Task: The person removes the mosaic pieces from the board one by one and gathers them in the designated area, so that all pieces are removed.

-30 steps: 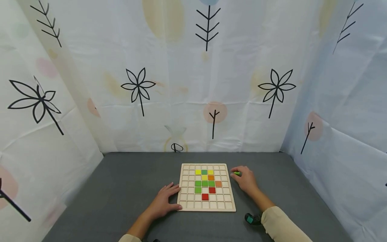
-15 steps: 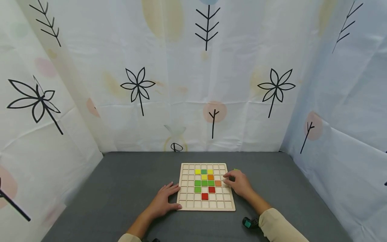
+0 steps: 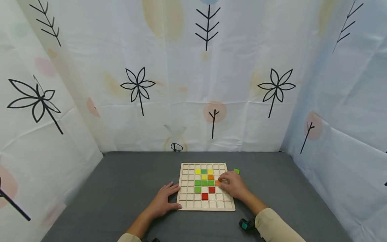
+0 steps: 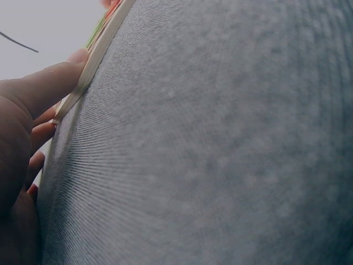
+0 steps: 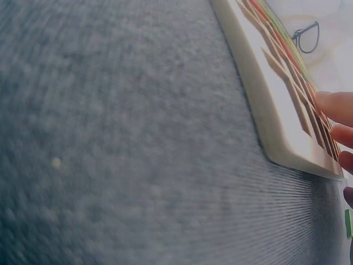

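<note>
A pale wooden grid board (image 3: 190, 205) lies on the table with coloured square tiles in some of its cells. My left hand (image 3: 161, 201) rests against the board's left edge, fingers spread; its thumb (image 4: 55, 80) touches the rim in the left wrist view. Over the board's right side, my right hand (image 3: 235, 185) has thumb and forefinger slightly apart at an orange tile (image 3: 216, 183), partly covering it. Whether the fingertips touch that tile is hard to tell. A loose green tile (image 3: 237, 171) lies on the table beyond the right hand.
Dark grey cloth (image 3: 130, 178) covers the table. A patterned curtain (image 3: 187, 84) hangs behind it and along both sides. Near the right sleeve, a black wrist device (image 3: 246, 224) is strapped on. Red tiles (image 3: 205, 196) and yellow tiles (image 3: 198, 171) sit among the board's cells.
My right hand has let go of the green tile on the table right of the board and moved left over the board to the orange tile. The left hand stays put.
</note>
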`<state>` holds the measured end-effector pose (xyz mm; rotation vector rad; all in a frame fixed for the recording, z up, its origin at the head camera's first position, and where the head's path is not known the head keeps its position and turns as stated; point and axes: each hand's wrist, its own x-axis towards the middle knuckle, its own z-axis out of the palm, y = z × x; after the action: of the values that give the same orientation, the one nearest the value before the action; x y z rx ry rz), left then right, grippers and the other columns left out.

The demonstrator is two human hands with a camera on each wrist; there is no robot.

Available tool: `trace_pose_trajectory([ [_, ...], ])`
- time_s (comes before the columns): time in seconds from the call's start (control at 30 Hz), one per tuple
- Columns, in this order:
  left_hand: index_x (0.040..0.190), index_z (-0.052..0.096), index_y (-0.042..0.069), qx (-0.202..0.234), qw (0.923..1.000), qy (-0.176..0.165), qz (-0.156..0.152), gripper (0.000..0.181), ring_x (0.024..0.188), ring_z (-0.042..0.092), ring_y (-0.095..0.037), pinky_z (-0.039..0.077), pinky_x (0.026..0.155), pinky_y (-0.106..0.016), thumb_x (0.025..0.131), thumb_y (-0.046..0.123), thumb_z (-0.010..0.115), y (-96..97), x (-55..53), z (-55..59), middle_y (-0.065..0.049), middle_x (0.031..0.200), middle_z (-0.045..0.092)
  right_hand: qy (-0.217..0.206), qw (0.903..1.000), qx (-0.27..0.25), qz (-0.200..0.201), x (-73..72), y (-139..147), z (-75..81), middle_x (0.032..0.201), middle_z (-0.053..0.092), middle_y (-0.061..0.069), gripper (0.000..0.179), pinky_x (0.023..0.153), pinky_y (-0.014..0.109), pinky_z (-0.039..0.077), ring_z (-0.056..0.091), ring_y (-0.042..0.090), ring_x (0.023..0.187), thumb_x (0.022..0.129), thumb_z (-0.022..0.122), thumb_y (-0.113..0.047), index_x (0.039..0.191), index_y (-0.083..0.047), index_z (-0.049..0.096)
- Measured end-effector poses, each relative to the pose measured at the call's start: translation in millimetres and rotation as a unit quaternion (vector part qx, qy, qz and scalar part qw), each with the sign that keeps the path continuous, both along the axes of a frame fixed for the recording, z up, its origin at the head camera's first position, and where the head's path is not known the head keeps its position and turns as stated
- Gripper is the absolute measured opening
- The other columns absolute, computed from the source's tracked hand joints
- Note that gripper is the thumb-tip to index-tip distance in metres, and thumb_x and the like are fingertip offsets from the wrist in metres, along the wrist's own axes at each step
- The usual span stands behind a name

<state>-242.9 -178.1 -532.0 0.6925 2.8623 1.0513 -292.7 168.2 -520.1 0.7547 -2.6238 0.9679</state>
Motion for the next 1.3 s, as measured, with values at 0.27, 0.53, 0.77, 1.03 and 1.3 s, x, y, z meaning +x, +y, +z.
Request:
trace_pose_trajectory([
  [0.27,0.136,0.056,0.003,0.006,1.0000,0.002,-0.003,0.077,0.139,0.031,-0.040,0.017,0.112,-0.059,0.075,0.041,0.082,-0.1,-0.5,-0.1,-0.013,0.142,0.051,0.008,0.9994,0.030,-0.016,0.0,-4,-1.9,0.106,0.065,0.006,0.013,0.089,0.054,0.042,0.054,0.030,0.100,0.083,0.076,-0.009,0.096,-0.008,0.075],
  [0.53,0.137,0.056,0.003,0.001,1.0000,-0.008,0.001,0.077,0.140,0.030,-0.039,0.017,0.112,-0.059,0.076,0.042,0.082,0.2,-0.2,1.1,-0.012,0.142,0.050,-0.010,0.9990,0.035,-0.027,2.3,-7,1.6,0.107,0.065,0.007,0.012,0.090,0.055,0.041,0.054,0.030,0.101,0.083,0.075,-0.009,0.095,-0.010,0.075],
  [0.77,0.136,0.057,0.003,0.002,1.0000,-0.005,-0.001,0.077,0.139,0.031,-0.039,0.018,0.112,-0.059,0.075,0.042,0.082,-0.4,-0.5,0.1,-0.012,0.142,0.051,-0.019,0.9986,0.039,-0.032,1.9,-9,5.5,0.105,0.065,0.006,0.010,0.088,0.052,0.043,0.054,0.028,0.097,0.082,0.076,-0.010,0.092,-0.011,0.074],
  [1.03,0.136,0.057,0.004,0.001,1.0000,-0.005,0.001,0.077,0.139,0.031,-0.039,0.017,0.112,-0.059,0.075,0.043,0.082,-0.2,-1.0,-0.3,-0.011,0.142,0.051,-0.051,0.9960,0.069,-0.024,-3.1,-9,13.5,0.104,0.062,0.004,0.012,0.084,0.048,0.045,0.053,0.027,0.096,0.079,0.078,-0.009,0.088,-0.015,0.072],
  [1.3,0.136,0.057,0.004,0.003,1.0000,-0.001,0.002,0.076,0.138,0.032,-0.040,0.018,0.111,-0.059,0.075,0.043,0.082,0.0,-0.1,0.0,-0.012,0.141,0.052,-0.097,0.9871,0.127,-0.010,-12.6,-15,30.8,0.093,0.056,-0.001,0.016,0.075,0.041,0.046,0.051,0.025,0.091,0.076,0.083,-0.009,0.081,-0.015,0.068],
])
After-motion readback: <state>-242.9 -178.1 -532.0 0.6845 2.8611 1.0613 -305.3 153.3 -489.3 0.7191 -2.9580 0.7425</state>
